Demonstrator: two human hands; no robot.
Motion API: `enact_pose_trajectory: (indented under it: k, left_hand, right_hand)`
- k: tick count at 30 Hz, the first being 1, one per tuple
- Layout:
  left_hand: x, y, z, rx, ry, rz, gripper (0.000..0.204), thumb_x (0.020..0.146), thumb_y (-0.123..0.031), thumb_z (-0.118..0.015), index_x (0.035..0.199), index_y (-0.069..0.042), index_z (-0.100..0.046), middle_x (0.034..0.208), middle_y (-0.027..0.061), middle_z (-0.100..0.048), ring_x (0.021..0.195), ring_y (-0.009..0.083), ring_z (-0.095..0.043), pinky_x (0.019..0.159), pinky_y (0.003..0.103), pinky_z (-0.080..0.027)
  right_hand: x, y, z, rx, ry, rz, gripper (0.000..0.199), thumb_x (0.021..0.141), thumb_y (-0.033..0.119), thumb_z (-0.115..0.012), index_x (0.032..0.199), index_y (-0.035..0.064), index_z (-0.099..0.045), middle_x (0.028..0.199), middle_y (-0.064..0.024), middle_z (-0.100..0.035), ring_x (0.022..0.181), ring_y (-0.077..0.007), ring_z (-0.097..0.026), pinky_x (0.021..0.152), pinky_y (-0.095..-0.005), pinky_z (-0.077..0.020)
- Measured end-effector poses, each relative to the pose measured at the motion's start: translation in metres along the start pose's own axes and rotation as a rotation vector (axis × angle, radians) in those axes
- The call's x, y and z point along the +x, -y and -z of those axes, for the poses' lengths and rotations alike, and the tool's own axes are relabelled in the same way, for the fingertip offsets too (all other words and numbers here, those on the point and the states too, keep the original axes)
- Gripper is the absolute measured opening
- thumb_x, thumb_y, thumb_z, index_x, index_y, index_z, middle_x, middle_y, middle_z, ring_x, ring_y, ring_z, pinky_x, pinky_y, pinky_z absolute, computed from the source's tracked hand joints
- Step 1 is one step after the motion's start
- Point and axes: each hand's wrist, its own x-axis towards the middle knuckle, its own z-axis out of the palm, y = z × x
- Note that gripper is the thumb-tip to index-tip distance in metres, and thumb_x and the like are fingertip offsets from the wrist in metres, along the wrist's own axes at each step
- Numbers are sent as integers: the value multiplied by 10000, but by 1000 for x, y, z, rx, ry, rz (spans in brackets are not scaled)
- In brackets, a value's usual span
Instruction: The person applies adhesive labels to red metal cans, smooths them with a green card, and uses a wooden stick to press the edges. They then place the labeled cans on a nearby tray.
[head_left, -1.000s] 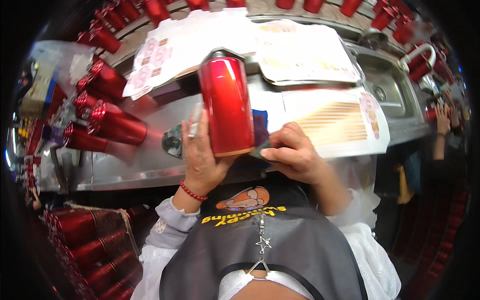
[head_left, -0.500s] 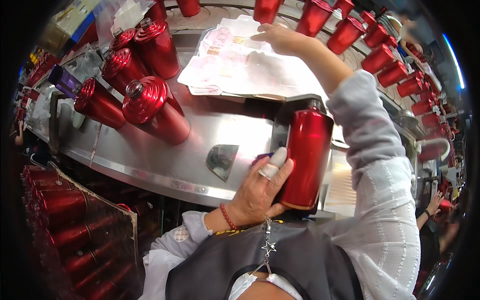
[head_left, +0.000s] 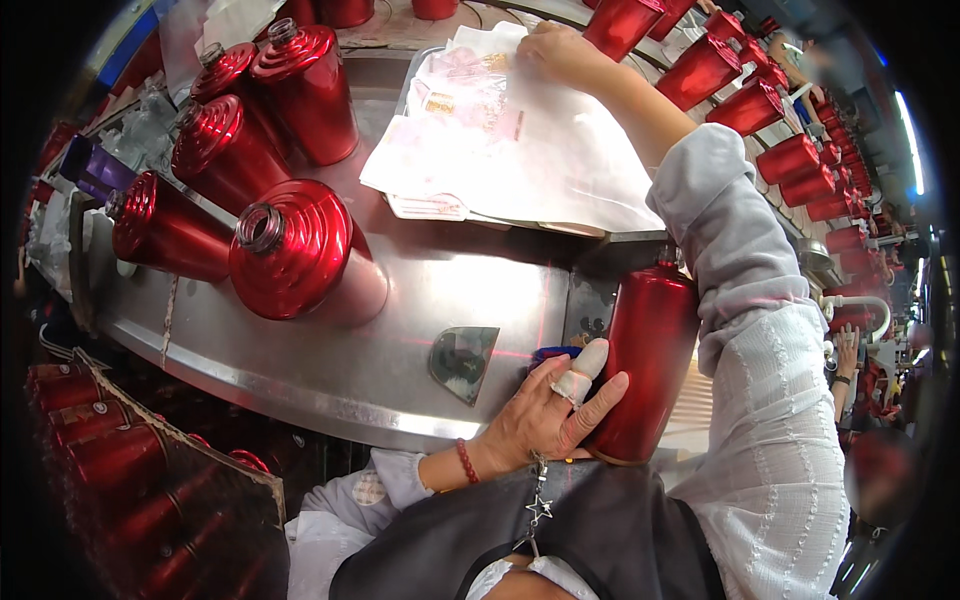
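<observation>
A glossy red bottle point(head_left: 648, 365) stands tilted in front of me, its neck away from me. My left hand point(head_left: 545, 415) lies along its left side, thumb and a white-wrapped finger against it. The other fingers are partly hidden beside something blue point(head_left: 552, 354). My right hand point(head_left: 552, 55) reaches over the stack of thin printed sheets point(head_left: 440, 150). Its fingers are bent together at the far edge of the top white sheet point(head_left: 580, 160); the fingertips are partly hidden.
Several red bottles with open necks stand at the left on the metal table point(head_left: 400, 380), the nearest bottle point(head_left: 300, 250) among them. A dark flat plate point(head_left: 465, 362) lies near the middle. More red bottles point(head_left: 700, 70) line a conveyor beyond. A carton point(head_left: 200, 430) of red bottles sits lower left.
My right hand has closed its fingers at the sheets' far edge. My left hand stays against the bottle. The view has shifted, so the table items sit lower.
</observation>
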Motion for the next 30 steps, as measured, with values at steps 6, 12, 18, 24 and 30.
enact_pose_trajectory:
  k: [6,12,18,24,30]
  left_hand:
    - [-5,3,0,58,80,3,784,966,-586,-524,1544,-63,-444,1504,364,-432,1358,466,-491,1133,531,-385]
    - [-4,2,-4,60,19,-17,679,961,-437,-513,1533,-74,-471,1383,321,-510,1218,424,-544,1107,512,-420]
    - [0,4,-8,121,-89,-32,622,899,-103,-594,1516,-106,-521,1127,224,-653,925,347,-637,1037,469,-505]
    - [-5,5,-5,141,9,-29,495,1023,-269,-498,1449,-21,-529,1409,374,-528,1278,456,-587,1099,491,-429]
    - [-3,3,-5,94,4,-22,508,934,-66,-549,1440,-26,-544,1404,363,-540,1250,443,-608,1092,490,-443]
  right_hand:
    - [8,17,-12,306,-152,-153,284,988,311,-643,1198,142,-732,1207,-147,-636,1153,-338,-613,994,-407,-499]
    - [6,17,-15,156,-325,105,231,909,294,-736,1103,178,-783,1197,-133,-639,1123,-314,-614,1002,-412,-485]
    - [14,54,20,318,-56,-200,281,868,313,-766,1114,177,-772,1222,-139,-644,1191,-338,-584,1022,-426,-473]
    - [10,60,22,305,-118,-142,205,910,249,-698,1086,175,-774,1240,-81,-612,1179,-342,-546,993,-440,-517]
    - [6,51,12,351,-191,-216,176,883,180,-706,1046,135,-755,1168,-109,-640,1142,-379,-562,986,-461,-495]
